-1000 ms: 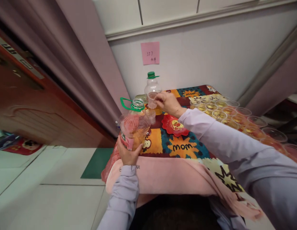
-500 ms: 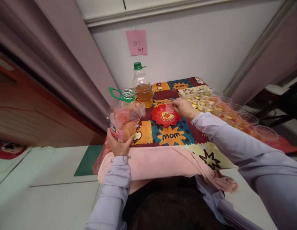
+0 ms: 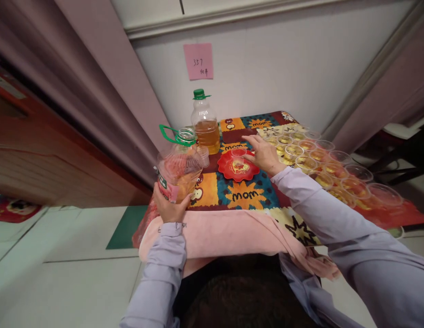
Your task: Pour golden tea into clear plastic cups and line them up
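Note:
My left hand [image 3: 171, 204] is wrapped round the lower side of a large clear plastic bottle [image 3: 179, 171] at the table's left edge. Its mouth is uncapped, a green carry handle sticks up at the neck, and amber liquid shows inside. On the scalloped red plate [image 3: 226, 169] stands a small clear plastic cup [image 3: 238, 154]. Beside that cup, my right hand [image 3: 263, 154] has thumb and fingers spread, holding nothing. A stack of small clear cups [image 3: 203, 157] stands between the held bottle and the plate.
A second bottle [image 3: 206, 132] of amber liquid, with a green cap, stands behind. Several rows of clear cups [image 3: 316, 155], many with yellow liquid, fill the right side. A rolled pink cloth [image 3: 215, 234] lies along the front edge. A wall [image 3: 266, 73] rises behind the table.
My right hand has let go of the small cup's rim and spread its fingers, leaving the cup on the red plate. The left hand keeps its grip on the bottle.

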Tool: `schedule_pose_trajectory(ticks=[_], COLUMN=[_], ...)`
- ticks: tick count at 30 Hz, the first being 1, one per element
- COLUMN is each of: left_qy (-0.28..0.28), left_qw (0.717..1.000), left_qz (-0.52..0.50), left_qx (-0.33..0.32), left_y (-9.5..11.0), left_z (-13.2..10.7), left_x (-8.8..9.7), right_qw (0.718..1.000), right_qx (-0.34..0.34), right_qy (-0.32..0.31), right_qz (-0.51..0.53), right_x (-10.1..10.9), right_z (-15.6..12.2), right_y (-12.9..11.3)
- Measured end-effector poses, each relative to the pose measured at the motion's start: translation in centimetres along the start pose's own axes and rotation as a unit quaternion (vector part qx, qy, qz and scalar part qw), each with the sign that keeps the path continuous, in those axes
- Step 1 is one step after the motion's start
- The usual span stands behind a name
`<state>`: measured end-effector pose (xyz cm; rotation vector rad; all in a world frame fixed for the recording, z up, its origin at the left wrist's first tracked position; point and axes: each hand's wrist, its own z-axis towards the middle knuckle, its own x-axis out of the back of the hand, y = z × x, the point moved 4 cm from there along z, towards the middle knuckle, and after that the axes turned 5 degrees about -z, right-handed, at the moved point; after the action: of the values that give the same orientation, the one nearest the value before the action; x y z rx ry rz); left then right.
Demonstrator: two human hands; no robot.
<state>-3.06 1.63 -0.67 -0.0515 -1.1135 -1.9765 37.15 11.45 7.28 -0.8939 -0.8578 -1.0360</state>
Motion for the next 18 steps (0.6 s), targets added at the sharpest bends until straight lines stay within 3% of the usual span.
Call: schedule_pose_trajectory(ticks=[4,8,18], left_qy=[0.002,0.004,0.020], left_qw=[1.000,1.000,0.999], left_qz=[-0.005,-0.017,-0.036], left_qx=[-0.004,-0.003,0.005], left_y=[0.0,0.2,0.3], left_z=[0.0,0.1,0.0], left_x=[0.0,0.0,0.2], right_qw=[0.995,0.987,0.985], right_qx=[-0.074,-0.105,-0.123], right_qy=[-0.035,-0.074,-0.065], right_qz=[0.059,0.093,0.101], right_x=[-2.4,-5.2,-6.4], right_z=[1.1,2.0,0.6], right_y=[0.8,0.6,-0.3])
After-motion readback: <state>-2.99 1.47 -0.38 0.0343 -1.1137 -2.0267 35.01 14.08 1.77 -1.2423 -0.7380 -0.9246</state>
